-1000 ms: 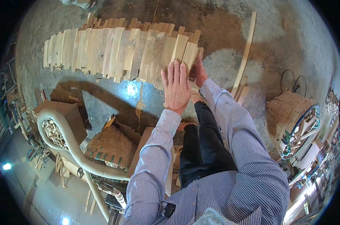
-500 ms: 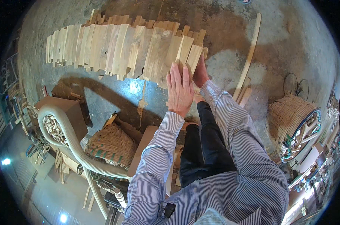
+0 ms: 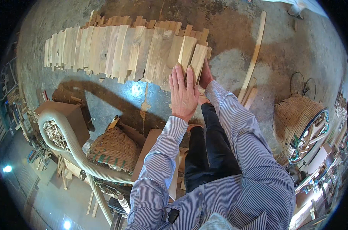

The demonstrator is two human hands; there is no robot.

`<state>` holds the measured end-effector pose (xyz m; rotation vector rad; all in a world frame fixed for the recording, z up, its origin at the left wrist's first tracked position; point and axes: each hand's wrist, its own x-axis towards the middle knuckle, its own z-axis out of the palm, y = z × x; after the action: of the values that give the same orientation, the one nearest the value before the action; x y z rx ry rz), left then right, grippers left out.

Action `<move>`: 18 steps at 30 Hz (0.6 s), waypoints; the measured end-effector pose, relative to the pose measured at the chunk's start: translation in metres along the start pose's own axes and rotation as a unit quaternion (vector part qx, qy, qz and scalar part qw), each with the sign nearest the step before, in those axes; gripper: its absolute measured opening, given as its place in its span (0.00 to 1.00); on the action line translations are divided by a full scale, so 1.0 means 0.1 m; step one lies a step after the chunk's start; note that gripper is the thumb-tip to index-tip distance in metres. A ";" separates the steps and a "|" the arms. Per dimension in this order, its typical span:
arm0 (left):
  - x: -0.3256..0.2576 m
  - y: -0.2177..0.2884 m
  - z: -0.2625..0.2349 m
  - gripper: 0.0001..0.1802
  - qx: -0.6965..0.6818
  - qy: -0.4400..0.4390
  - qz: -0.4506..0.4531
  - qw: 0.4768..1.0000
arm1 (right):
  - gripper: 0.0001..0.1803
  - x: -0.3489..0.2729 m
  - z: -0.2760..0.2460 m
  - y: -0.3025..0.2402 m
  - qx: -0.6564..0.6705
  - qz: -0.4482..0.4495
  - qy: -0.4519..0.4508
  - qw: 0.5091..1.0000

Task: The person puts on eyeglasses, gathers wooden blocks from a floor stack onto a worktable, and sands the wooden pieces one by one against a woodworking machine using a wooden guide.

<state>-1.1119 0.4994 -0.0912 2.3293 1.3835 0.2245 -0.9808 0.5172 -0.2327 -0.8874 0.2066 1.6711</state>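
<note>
A long row of pale wooden boards (image 3: 114, 50) lies side by side on the floor ahead of me, over more wood pieces at the far side. Two narrow wooden strips (image 3: 186, 50) rest on top at the row's right end. My left hand (image 3: 183, 94) lies open on the near ends of these strips, its fingers stretched out. Against the right side of the outer strip is my right hand (image 3: 206, 74), its palm turned inward. The strip and my left hand hide most of the right hand's fingers, so its grip does not show.
A long thin batten (image 3: 254, 57) lies on the floor to the right, with short offcuts near its end. Wicker baskets stand at right (image 3: 296, 119) and left (image 3: 114, 149). A ribbed hose (image 3: 80, 155) curves past a brown box (image 3: 66, 119). A person's foot (image 3: 295, 11) shows far right.
A person's foot and pale clothing have come into view at the far right. The view has shifted slightly; both my hands stay at the same strips.
</note>
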 end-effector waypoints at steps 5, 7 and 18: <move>0.02 -0.01 -0.01 0.44 0.014 0.001 0.007 1.000 | 0.50 -0.04 0.08 0.01 -0.038 -0.022 0.012 0.999; 0.02 0.01 0.00 0.44 0.023 -0.015 0.000 1.000 | 0.51 -0.04 0.09 0.02 -0.074 -0.050 0.027 0.996; -0.08 -0.08 0.02 0.46 0.011 -0.011 0.016 1.000 | 0.52 -0.05 0.10 0.04 0.033 0.001 0.003 0.999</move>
<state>-1.1213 0.4947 -0.0959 2.3658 1.3465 0.1937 -0.9880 0.5175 -0.2236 -0.8428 0.2662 1.6549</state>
